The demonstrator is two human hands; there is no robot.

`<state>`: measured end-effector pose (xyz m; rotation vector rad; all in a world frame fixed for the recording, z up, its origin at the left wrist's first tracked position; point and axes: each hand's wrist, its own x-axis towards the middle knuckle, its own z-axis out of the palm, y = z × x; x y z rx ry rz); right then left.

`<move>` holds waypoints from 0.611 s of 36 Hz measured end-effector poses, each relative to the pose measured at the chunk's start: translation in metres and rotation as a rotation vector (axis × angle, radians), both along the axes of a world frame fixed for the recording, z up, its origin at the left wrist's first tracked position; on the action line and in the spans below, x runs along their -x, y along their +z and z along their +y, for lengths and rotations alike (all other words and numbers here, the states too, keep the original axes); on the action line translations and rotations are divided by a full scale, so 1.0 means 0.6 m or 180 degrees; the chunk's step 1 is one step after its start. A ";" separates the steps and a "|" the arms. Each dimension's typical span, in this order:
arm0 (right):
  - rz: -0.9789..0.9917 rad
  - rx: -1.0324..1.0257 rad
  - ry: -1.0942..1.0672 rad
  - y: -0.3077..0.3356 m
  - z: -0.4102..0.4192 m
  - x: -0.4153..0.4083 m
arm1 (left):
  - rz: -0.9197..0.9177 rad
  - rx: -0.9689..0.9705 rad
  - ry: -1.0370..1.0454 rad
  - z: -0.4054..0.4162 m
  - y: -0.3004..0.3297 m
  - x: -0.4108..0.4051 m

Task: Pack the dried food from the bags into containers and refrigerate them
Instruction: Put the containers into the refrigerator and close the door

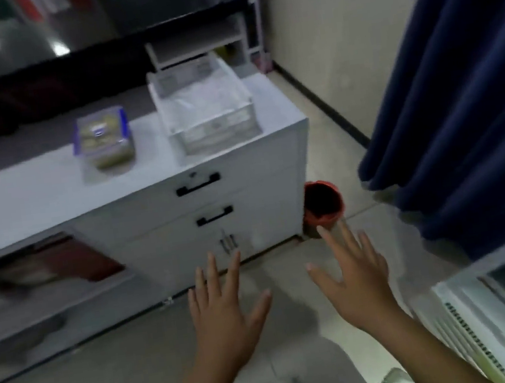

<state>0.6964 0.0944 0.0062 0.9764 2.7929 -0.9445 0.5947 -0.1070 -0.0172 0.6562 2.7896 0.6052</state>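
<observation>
A clear container [104, 140] with a blue-clipped lid stands on top of the white cabinet [35, 202], filled with pale dried food. To its right sits a larger clear plastic bin [205, 107] with something white inside. My left hand [226, 315] and my right hand [354, 277] hover side by side over the floor in front of the cabinet, fingers spread, holding nothing. Both are well below and in front of the container. At the lower right is the open edge of a white fridge [496, 319] with a wire shelf.
The cabinet has two drawers with black handles [198, 184] and a door with keys [228, 241]. A red bin [323, 205] stands on the floor at the cabinet's right corner. A dark blue curtain [456, 81] hangs at right. Books lie in an open shelf [44, 269].
</observation>
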 end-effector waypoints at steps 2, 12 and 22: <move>-0.0049 0.0038 0.0245 -0.005 -0.048 0.039 | 0.0004 -0.0006 0.0227 -0.055 -0.004 0.021; -0.0269 -0.0010 0.0844 0.008 -0.149 0.225 | -0.0307 -0.0320 0.0925 -0.197 -0.008 0.144; 0.0207 -0.0129 0.1530 0.007 -0.198 0.546 | -0.0105 -0.0297 0.1322 -0.228 0.001 0.381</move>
